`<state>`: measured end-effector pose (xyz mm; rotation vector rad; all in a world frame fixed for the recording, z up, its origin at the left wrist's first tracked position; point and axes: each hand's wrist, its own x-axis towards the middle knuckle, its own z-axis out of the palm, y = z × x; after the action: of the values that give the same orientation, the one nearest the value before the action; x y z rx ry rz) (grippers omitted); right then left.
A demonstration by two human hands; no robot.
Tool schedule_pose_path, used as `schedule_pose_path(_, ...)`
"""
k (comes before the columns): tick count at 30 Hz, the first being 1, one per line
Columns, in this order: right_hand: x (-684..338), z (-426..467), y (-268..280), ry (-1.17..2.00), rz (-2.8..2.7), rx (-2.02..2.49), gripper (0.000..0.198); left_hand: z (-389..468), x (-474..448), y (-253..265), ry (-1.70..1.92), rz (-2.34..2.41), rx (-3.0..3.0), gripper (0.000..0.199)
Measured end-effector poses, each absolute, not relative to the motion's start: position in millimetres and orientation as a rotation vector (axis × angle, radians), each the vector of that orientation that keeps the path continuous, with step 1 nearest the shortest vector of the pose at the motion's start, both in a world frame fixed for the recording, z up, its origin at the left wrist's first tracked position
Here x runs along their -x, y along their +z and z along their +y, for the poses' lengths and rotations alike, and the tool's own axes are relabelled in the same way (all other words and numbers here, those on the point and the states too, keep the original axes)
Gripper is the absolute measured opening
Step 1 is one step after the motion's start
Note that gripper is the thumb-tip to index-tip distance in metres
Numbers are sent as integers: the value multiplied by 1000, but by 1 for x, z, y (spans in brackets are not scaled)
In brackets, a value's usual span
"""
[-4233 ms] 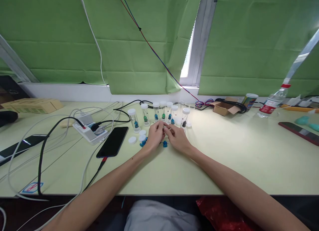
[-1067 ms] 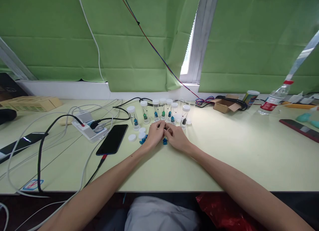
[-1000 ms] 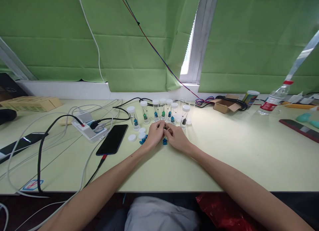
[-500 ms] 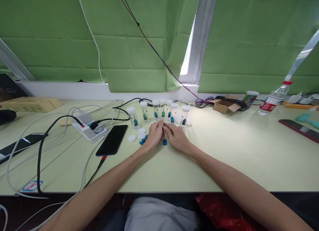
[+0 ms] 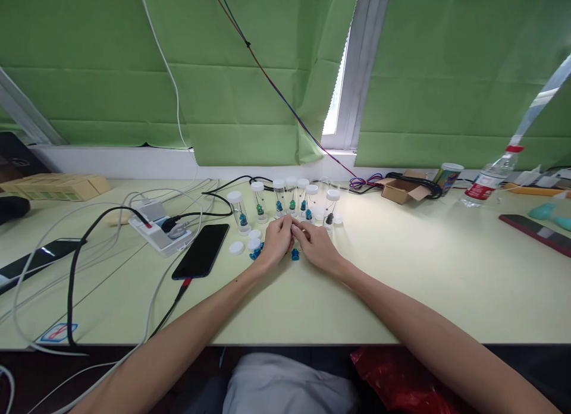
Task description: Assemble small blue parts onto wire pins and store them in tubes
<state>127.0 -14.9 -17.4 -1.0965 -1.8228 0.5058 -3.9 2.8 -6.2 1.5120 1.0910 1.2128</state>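
Meeting just below the centre of the head view, my left hand (image 5: 278,238) and right hand (image 5: 317,242) touch at the curled fingertips. I cannot tell whether anything is clamped between them, since my own fingers hide that spot. A small blue piece (image 5: 295,254) lies on the table (image 5: 423,271) between my wrists, and more blue pieces (image 5: 255,254) sit beside my left wrist, next to loose white caps (image 5: 236,248). Beyond my knuckles, across the middle of the frame, stand capped clear tubes (image 5: 239,209) holding blue, green or dark bits (image 5: 260,209). Left of centre lies a black phone (image 5: 200,251); right of centre, farther back, an open cardboard box (image 5: 397,192).
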Motion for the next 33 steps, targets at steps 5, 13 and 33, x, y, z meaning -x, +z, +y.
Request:
schedule_pose_path(5,-127,-15,-18,510,-1820,1098,32,3,4,-6,1213,1103,-1529,41)
schedule_pose_path(13,-127,-15,-16,508,-1847,1107,30,4,4,-7,1215,1103,-1518,40)
schedule_pose_path(33,-128,-15,-16,497,-1951,1127,32,4,4,-5,1186,1125,-1521,37)
